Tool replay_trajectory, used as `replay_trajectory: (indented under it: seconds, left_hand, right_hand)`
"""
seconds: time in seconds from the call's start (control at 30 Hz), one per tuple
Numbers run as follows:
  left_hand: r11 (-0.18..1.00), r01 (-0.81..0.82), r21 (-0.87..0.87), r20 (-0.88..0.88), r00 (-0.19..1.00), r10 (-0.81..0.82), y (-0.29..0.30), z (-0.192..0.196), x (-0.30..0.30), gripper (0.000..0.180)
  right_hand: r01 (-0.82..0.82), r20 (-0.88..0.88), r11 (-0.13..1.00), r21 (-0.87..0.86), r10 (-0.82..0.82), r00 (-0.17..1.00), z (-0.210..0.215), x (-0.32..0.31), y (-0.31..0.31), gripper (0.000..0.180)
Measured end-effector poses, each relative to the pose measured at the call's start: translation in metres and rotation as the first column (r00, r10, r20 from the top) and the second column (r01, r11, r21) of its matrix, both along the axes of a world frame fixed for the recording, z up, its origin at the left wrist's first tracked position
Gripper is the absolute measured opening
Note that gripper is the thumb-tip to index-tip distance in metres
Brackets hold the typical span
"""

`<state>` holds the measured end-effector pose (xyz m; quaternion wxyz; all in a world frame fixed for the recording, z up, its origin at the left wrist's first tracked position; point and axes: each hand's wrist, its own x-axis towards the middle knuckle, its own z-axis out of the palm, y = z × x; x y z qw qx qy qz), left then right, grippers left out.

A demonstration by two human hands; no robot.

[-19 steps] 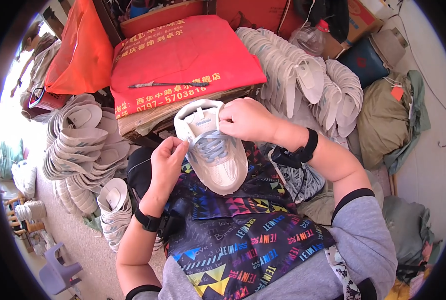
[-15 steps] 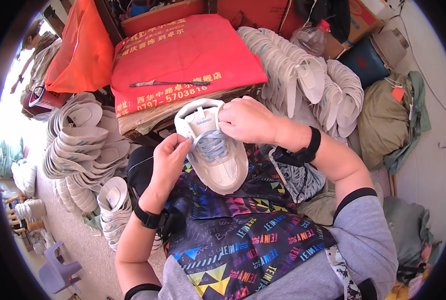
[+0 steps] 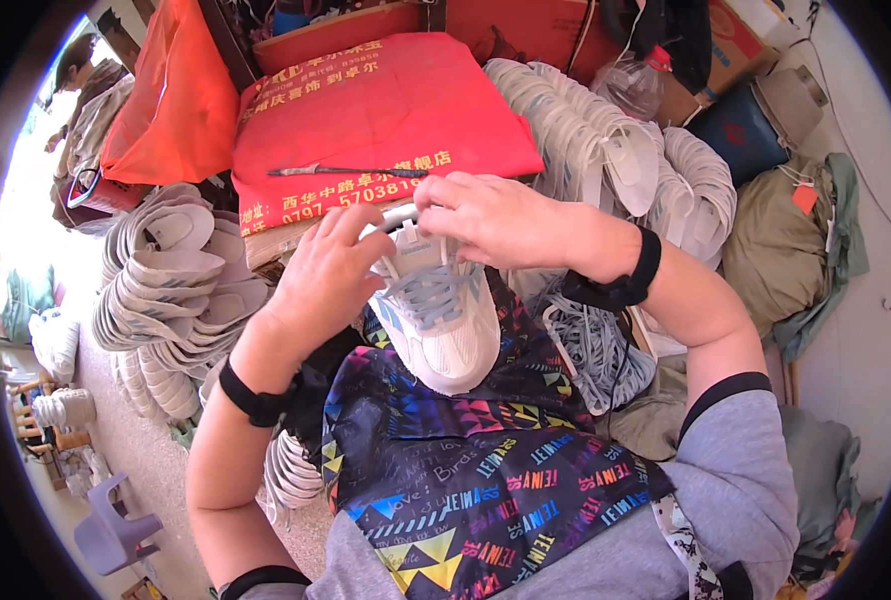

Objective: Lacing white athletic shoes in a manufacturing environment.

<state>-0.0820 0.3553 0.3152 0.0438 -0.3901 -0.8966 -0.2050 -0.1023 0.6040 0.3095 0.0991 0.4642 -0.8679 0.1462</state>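
Note:
A white sneaker upper (image 3: pixel 446 350) with blue-grey laces (image 3: pixel 426 292) hangs toe-down over my lap, its toe pointing at me. My left hand (image 3: pixel 316 265) has its fingers bent at the left side of the collar, thumb beside the lace area. My right hand (image 3: pixel 506 222) grips the collar's right side, fingertips curled over the heel edge. Both hands hide part of the opening; the tongue shows between them. Behind it, a thin dark pointed tool (image 3: pixel 351 171) lies on a red printed cloth (image 3: pixel 386 110) that covers a low worktop.
Stacks of white uppers (image 3: pixel 161 290) stand on the floor at the left, with more stacks (image 3: pixel 586 140) at the far right. A bundle of blue-grey laces (image 3: pixel 601 355) lies by my right forearm. A red bag (image 3: pixel 176 110) hangs at the far left. A purple stool (image 3: pixel 116 525) stands at the near left.
Both hands have shifted on the upper: the left has risen to the collar with fingers lifted, the right has moved to the heel edge. The upper's toe faces me more squarely.

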Motion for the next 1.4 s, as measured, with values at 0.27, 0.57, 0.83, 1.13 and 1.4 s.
replay_trajectory:
  seconds: [0.27,0.57,0.83,1.13,1.4]
  left_hand:
    - [0.988,0.106,0.115,0.313,0.940,-0.137,-0.018,-0.017,-0.018,0.016]
    - [0.909,-0.255,0.331,0.166,0.964,0.210,0.012,-0.046,0.013,0.009]
    - [0.508,-0.390,0.768,0.585,0.750,-0.309,0.019,0.041,0.003,0.017]
    - [0.284,-0.547,0.787,0.612,0.749,-0.254,0.019,0.020,0.012,0.018]
    - [0.086,-0.818,0.569,0.771,0.496,-0.399,-0.057,-0.050,0.021,0.016]
  right_hand:
    - [-0.094,0.240,0.995,-0.031,0.098,0.966,-0.019,-0.008,0.011,0.016]
    - [0.364,0.452,0.850,-0.380,-0.173,0.875,-0.048,0.016,-0.015,0.011]
    - [0.465,0.624,0.578,-0.671,0.102,0.774,0.057,0.015,-0.040,0.008]
    - [0.540,0.773,0.566,-0.623,0.549,0.316,0.030,0.038,-0.060,0.024]
    - [0.743,0.903,0.514,-0.429,0.222,0.368,-0.013,0.005,0.012,0.023]
